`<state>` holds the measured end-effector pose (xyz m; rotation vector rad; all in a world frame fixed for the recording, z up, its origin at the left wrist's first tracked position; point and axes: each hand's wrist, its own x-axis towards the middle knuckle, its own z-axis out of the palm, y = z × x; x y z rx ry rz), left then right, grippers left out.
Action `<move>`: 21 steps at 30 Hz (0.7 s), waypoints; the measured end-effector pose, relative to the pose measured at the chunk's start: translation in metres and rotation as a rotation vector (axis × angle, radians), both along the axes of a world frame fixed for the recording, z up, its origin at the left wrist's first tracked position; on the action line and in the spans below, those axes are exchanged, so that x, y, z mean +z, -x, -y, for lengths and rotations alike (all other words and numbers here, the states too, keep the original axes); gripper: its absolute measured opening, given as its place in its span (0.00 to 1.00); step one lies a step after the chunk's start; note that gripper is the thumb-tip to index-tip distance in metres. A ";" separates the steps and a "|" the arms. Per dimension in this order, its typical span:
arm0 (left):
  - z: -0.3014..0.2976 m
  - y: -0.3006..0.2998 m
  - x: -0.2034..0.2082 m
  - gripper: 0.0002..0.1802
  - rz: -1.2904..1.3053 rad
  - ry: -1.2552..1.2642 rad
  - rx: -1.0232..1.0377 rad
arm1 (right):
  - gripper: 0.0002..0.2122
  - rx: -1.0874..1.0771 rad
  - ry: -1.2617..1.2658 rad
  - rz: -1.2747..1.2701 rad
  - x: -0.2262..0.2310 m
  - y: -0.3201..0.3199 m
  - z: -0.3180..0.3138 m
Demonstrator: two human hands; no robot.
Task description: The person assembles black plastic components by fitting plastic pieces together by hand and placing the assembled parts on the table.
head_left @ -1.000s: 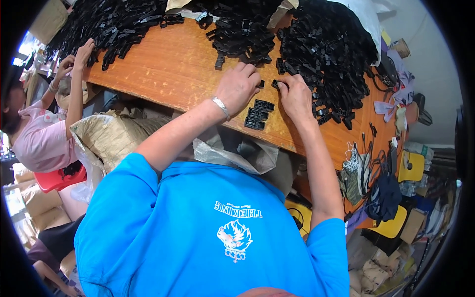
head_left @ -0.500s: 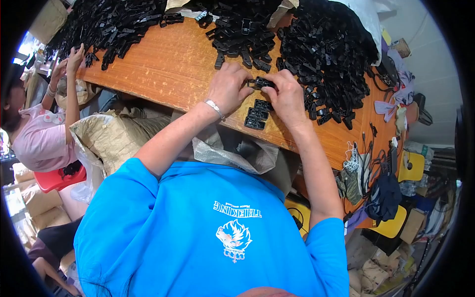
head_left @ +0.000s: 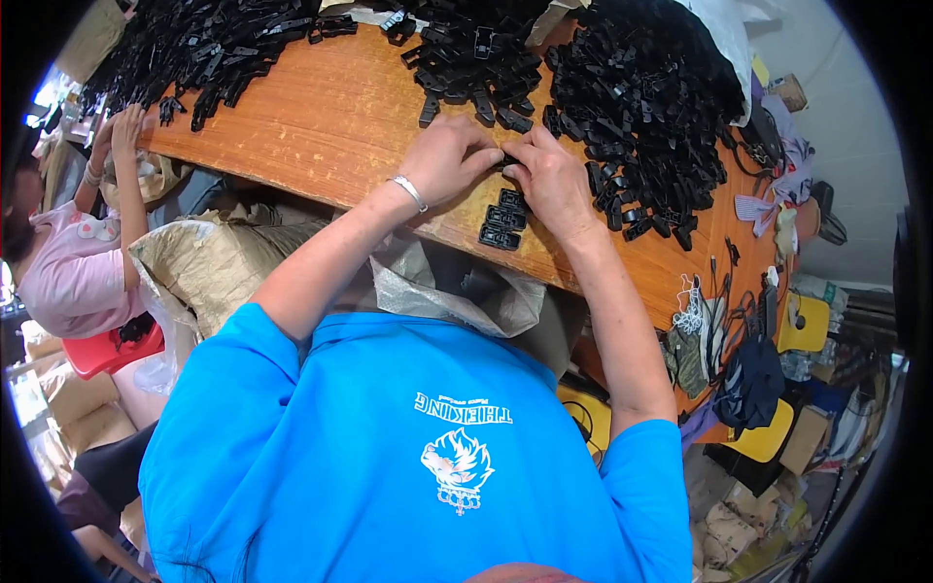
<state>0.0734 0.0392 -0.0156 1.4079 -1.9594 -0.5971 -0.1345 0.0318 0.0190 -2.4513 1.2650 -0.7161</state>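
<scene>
My left hand (head_left: pixel 452 158) and my right hand (head_left: pixel 551 180) meet above the wooden table (head_left: pixel 330 107), fingertips almost touching. Pinched between them is a small black plastic part (head_left: pixel 507 161), mostly covered by my fingers. Just nearer to me, beside my right wrist, three similar black buckle-like pieces (head_left: pixel 502 222) lie in a short column close to the table's edge. Beyond my hands spreads a loose pile of black plastic parts (head_left: pixel 476 58). A larger heap of black clip-like parts (head_left: pixel 637 107) lies right of my right hand.
Another black heap (head_left: pixel 219 58) covers the far left of the table, where a person in a pink shirt (head_left: pixel 83 272) sits with hands at the edge. A pale sack (head_left: pixel 447 291) hangs below the edge before me. Cords (head_left: pixel 724 311) and cloth lie at right.
My hands have closed in on each other, so the black part between them is now mostly hidden. The person at left has lowered their hands toward the table's edge.
</scene>
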 end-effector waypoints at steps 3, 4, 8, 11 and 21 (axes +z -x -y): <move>0.005 0.005 0.008 0.16 0.099 -0.048 0.021 | 0.12 0.010 -0.035 0.020 -0.003 0.006 0.002; 0.008 0.010 0.018 0.14 0.145 -0.102 0.030 | 0.12 0.008 -0.034 0.020 -0.005 0.008 0.003; 0.013 0.010 0.018 0.12 0.221 -0.142 -0.032 | 0.13 0.025 -0.066 0.027 -0.011 0.012 0.006; 0.003 0.008 0.016 0.13 0.251 -0.083 -0.031 | 0.13 0.032 -0.126 0.057 -0.006 0.015 0.007; 0.030 0.041 0.028 0.14 0.395 0.220 0.090 | 0.16 -0.381 0.040 -0.155 -0.008 0.021 0.047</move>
